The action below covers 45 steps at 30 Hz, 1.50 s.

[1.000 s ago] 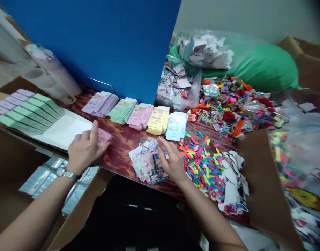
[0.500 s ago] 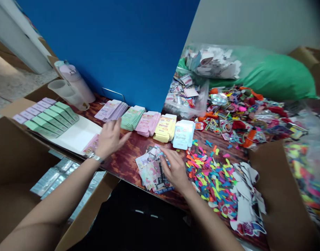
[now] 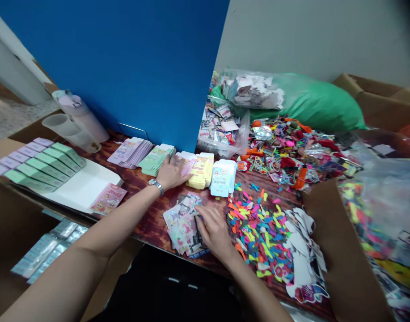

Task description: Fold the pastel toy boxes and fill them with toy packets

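Note:
My left hand reaches over the stack of pink printed cartons, fingers spread and touching it. Beside that stack are green cartons on the left and yellow cartons on the right. Purple cartons and light blue cartons stand at the ends of the row. My right hand rests at the right edge of a loose pile of cartoon cards, its fingers bent but apart from the thumb. Its fingertips touch the pile, and I see nothing gripped in it.
Colourful balloons and white-backed cutouts lie right of the cards. Behind them are heaped trinkets. At left, a white tray holds green and purple boxes plus a pink packet. A blue panel rises behind.
My left hand has moved right, from beside the tray to the pink cartons. The pink packet in the tray is now uncovered. My right hand stays by the cards. The view has shifted slightly right.

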Tool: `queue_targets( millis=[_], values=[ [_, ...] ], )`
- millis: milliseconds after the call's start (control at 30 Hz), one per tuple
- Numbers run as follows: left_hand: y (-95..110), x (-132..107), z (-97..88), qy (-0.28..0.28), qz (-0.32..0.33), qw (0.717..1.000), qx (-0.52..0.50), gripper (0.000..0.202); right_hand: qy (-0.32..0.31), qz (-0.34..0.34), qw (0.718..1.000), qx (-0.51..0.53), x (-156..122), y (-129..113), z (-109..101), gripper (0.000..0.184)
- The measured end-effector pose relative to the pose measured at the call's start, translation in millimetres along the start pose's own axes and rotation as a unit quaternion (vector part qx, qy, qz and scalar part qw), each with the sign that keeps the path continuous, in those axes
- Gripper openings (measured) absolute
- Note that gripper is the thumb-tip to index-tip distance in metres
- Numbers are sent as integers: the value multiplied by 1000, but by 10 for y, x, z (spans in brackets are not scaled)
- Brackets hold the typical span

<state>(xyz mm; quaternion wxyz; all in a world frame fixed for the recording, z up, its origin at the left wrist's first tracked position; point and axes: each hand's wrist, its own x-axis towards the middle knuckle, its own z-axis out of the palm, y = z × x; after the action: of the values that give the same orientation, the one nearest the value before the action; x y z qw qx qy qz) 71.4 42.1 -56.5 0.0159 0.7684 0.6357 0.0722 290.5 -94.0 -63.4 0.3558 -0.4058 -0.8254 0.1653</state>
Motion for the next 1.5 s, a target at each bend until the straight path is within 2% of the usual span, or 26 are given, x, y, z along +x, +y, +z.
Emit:
queue_targets(
  millis=[233,400,467,533,633,733,800,933,1033,1100,1167,1233,1300,1367,1433,1500],
  values=[
    [45,143,-100,-32,-33,999,-17,79,3,-9,1000,18,41,-27,27,39],
    [67,129,-194,-1,-90,995,-41,99,20,-18,1000,7,66,-10,-21,39],
    [105,63,-257,37,-99,992,-72,107,23,-18,1000,1,129,-8,-82,40],
    [167,-41,-314,92,-83,984,-125,107,42,-16,999,-4,234,-16,-158,41],
    [300,-261,-356,155,-25,969,-193,85,103,-7,994,-26,427,-43,-250,46],
    [447,-515,-356,160,19,958,-239,67,144,12,986,-82,563,-79,-271,45],
    [525,-668,-360,154,33,952,-261,66,139,16,985,-98,581,-110,-257,39],
    [585,-862,-408,141,93,952,-254,82,82,34,996,15,495,-197,-262,28],
    [579,-932,-434,133,142,955,-225,72,71,91,984,134,448,-260,-304,34],
    [577,-972,-429,136,159,956,-205,64,110,154,959,210,459,-282,-319,38],
    [582,-1012,-413,137,168,958,-189,64,129,210,925,289,494,-285,-315,33],
    [591,-1048,-397,143,167,958,-183,70,107,241,895,360,532,-276,-305,28],
    [600,-1075,-386,149,154,959,-182,79,79,253,878,399,561,-268,-307,25],
    [611,-1090,-378,148,143,963,-175,88,65,258,887,377,576,-274,-334,23],
    [625,-1096,-371,143,136,968,-158,93,62,234,927,288,579,-301,-377,19],
    [646,-1097,-363,146,128,972,-131,95,67,176,967,174,566,-347,-406,19]
  ],
)
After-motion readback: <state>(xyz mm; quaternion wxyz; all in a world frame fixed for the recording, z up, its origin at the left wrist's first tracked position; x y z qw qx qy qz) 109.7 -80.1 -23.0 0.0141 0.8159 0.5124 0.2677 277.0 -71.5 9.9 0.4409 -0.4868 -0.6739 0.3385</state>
